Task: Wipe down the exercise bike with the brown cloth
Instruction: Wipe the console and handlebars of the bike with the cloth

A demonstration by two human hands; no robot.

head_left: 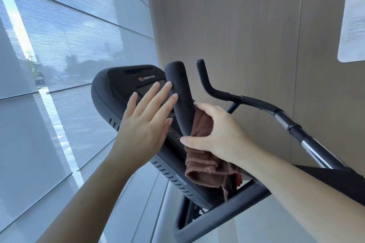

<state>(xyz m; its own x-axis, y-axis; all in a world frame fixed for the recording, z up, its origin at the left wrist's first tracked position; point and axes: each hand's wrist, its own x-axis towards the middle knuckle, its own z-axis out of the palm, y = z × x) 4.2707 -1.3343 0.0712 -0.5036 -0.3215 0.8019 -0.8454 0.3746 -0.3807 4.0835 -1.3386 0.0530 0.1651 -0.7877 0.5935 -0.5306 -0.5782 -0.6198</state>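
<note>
Beige wall panel (246, 25) behind exercise bike (118, 92). Left hand (146, 122) flat, fingers spread, over console. Right hand (215, 132) clutching brown cloth (209, 171) around black handlebar grip (181, 94).

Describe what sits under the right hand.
Under the right hand, the brown cloth is pressed against the black handlebar grip; its loose end hangs below. The covered grip surface is hidden.

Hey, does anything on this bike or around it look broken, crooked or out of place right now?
Nothing stands out. The right hand presses the brown cloth against the near handlebar grip, the left hand hovers open in front of the console, and the far handlebar looks intact. The whole view is tilted, which is just the head camera.
</note>
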